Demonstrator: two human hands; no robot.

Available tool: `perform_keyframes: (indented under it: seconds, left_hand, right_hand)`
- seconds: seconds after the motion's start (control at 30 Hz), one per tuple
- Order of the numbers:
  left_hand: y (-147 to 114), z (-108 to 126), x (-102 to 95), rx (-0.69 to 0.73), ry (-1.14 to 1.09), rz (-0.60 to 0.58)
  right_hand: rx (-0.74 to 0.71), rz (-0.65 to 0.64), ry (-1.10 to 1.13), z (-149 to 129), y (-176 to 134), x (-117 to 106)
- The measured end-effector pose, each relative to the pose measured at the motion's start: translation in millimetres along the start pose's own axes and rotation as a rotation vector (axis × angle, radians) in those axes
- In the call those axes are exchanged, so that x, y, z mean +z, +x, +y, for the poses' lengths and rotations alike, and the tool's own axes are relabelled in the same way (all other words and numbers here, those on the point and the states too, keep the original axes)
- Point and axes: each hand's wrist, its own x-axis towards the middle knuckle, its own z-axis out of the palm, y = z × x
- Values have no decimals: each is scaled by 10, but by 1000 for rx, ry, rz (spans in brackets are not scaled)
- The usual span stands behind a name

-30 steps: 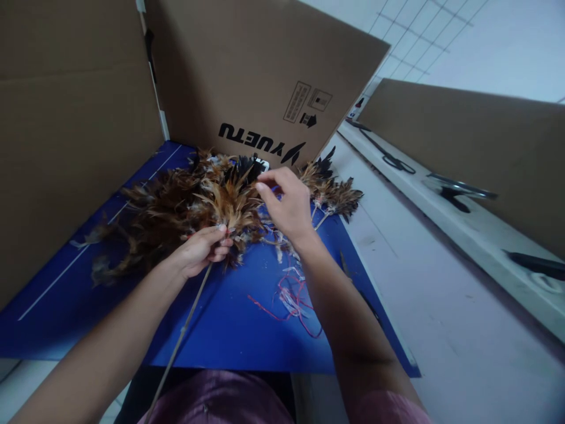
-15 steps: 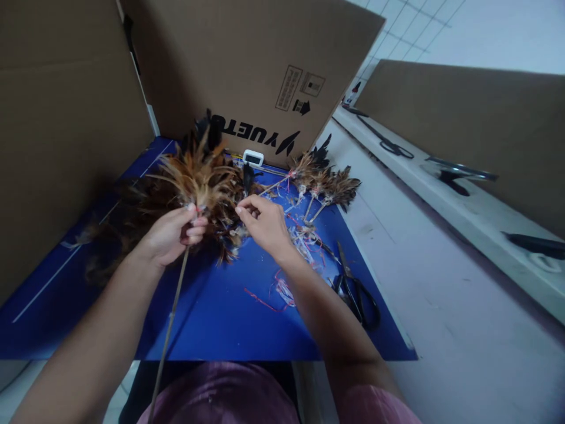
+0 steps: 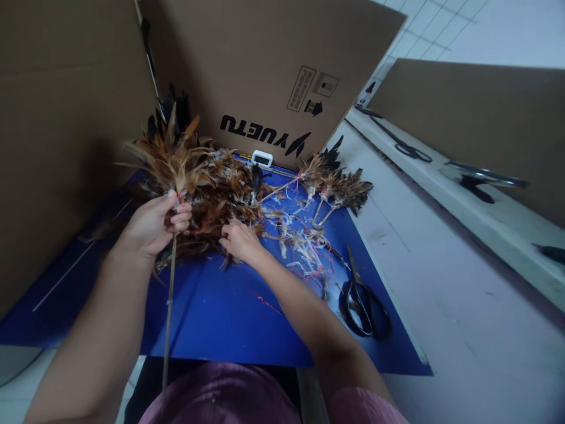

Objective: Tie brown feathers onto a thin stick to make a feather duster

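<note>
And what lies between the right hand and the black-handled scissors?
The head view shows pale and pink string scraps mixed with feather bits on the blue surface between the right hand and the scissors, beside the right forearm.

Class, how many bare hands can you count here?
2. The left hand grips a thin brown stick below brown-and-black feathers; the right hand is at the brown feather pile.

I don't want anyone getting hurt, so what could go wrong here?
The right arm is near the scissors, so it might knock them. The stick in the left hand reaches past the table, so a bump could jolt it. Loose string might tangle in the feathers.
</note>
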Motion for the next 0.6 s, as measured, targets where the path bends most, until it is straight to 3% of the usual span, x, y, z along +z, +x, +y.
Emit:
perform_keyframes:
  seconds: [0.07, 0.13, 0.27, 0.33, 0.43, 0.5, 0.6]
  left_hand:
    - [15, -7, 0, 8, 4, 20]
    - [27, -13, -1, 18, 5, 28]
    - [41, -19, -20, 16, -4, -24]
    - [45, -24, -29, 13, -7, -33]
    - [54, -41, -35, 7, 1, -9]
    - [65, -58, -37, 4, 18, 13]
    - [83, -90, -38, -2, 32, 25]
  right_hand:
    - [16, 17, -15, -11, -7, -34]
    - [20, 111, -15, -37, -33, -85]
    - [-166, 300, -27, -181, -33, -106]
    - [-259, 263, -109, -253, 21, -52]
    - [-278, 158, -193, -267, 141, 37]
    - [-245, 148, -56, -200, 201, 47]
    - [-161, 187, 419, -37, 210, -38]
